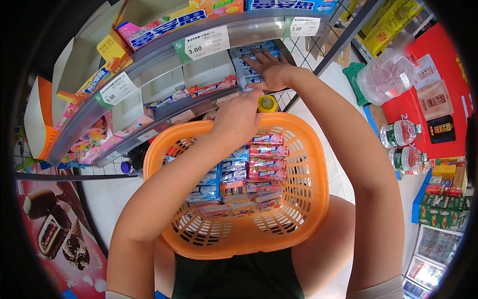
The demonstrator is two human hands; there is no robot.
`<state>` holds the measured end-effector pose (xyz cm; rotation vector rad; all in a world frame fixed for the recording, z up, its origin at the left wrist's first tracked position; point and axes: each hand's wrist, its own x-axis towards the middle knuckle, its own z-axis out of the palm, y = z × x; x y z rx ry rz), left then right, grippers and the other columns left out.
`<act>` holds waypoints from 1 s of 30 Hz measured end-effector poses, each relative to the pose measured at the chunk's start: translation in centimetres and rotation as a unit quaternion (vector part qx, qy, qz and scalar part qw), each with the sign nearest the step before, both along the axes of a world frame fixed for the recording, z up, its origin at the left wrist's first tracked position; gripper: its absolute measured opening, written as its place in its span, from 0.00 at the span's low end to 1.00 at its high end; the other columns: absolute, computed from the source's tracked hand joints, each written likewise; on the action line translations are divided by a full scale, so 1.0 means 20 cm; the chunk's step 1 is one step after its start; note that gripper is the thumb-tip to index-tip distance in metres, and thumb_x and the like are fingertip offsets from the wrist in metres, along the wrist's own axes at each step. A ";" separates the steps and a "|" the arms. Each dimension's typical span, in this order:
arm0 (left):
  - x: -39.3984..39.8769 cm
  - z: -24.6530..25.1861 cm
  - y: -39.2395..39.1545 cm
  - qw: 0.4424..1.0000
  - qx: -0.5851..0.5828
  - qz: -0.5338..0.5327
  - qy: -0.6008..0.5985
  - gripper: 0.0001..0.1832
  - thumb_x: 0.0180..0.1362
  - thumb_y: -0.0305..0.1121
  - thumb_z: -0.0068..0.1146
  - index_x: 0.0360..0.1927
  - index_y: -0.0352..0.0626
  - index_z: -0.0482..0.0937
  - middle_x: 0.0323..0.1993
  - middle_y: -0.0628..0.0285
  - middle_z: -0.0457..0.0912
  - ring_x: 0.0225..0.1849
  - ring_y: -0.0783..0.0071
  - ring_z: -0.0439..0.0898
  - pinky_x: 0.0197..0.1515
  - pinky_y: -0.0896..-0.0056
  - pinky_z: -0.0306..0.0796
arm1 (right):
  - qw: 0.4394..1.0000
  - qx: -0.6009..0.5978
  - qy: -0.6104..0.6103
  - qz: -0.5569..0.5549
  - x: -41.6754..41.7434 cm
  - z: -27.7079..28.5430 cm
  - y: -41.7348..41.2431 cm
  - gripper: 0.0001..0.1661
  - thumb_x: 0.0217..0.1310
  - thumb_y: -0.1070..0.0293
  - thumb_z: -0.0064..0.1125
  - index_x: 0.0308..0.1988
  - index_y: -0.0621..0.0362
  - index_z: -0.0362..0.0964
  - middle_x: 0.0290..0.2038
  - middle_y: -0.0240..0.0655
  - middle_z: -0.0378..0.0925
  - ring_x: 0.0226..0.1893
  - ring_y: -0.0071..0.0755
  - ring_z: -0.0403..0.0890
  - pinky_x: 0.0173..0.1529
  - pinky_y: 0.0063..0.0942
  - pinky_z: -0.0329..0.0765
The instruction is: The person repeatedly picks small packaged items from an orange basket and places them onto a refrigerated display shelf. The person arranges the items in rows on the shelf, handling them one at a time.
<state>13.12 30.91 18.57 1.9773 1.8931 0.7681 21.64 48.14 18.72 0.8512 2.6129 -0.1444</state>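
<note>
My right hand (272,71) lies palm down with fingers spread over blue candy packs (251,50). The packs fill a display box (241,73) on the lower shelf. At the front of that box is my left hand (239,119), knuckles up; its fingertips are hidden, so its grip cannot be told. Below my hands, an orange plastic basket (313,209) rests at my lap. Inside it are red candy packs (268,151), purple packs (234,170), blue packs (203,192) and clear plastic boxes of sweets (242,210).
A plastic rail with price tags (201,44) runs above the lower shelf. Open cartons (209,71) stand left of the blue packs. A yellow-lidded jar (267,104) sits beneath. At right are a large water jug (386,78), small bottles (401,133) and stacked green boxes (444,211).
</note>
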 end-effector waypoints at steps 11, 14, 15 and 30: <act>0.00 -0.02 -0.01 1.000 0.018 -0.011 -0.009 0.22 0.52 0.27 0.61 0.52 0.36 0.72 0.36 0.54 0.82 0.38 0.54 0.81 0.43 0.58 0.74 | 0.999 -0.029 0.004 0.016 -0.10 0.00 0.11 0.82 0.26 0.32 0.72 0.73 0.40 0.27 0.74 0.43 0.28 0.74 0.49 0.30 0.69 0.68 0.37; 0.01 -0.02 0.00 1.000 0.001 -0.008 -0.010 0.22 0.52 0.26 0.61 0.52 0.36 0.72 0.35 0.55 0.82 0.37 0.55 0.81 0.42 0.58 0.74 | 0.999 -0.024 0.015 0.017 -0.10 -0.02 0.13 0.84 0.22 0.22 0.69 0.73 0.38 0.30 0.74 0.40 0.28 0.74 0.50 0.32 0.70 0.65 0.39; 0.01 -0.02 0.00 1.000 0.001 -0.006 -0.012 0.22 0.52 0.27 0.61 0.52 0.36 0.72 0.35 0.55 0.82 0.37 0.55 0.81 0.42 0.58 0.74 | 0.999 -0.025 0.010 0.021 -0.11 -0.01 0.13 0.83 0.22 0.22 0.68 0.73 0.38 0.30 0.74 0.41 0.28 0.74 0.50 0.32 0.70 0.65 0.40; -0.05 0.03 -0.08 0.998 0.037 -0.032 -0.040 0.24 0.51 0.26 0.61 0.54 0.41 0.72 0.41 0.55 0.81 0.43 0.56 0.80 0.46 0.59 0.74 | 0.998 -0.016 0.035 0.048 -0.03 0.09 0.07 0.73 0.34 0.38 0.71 0.72 0.47 0.36 0.72 0.50 0.41 0.73 0.50 0.41 0.71 0.52 0.44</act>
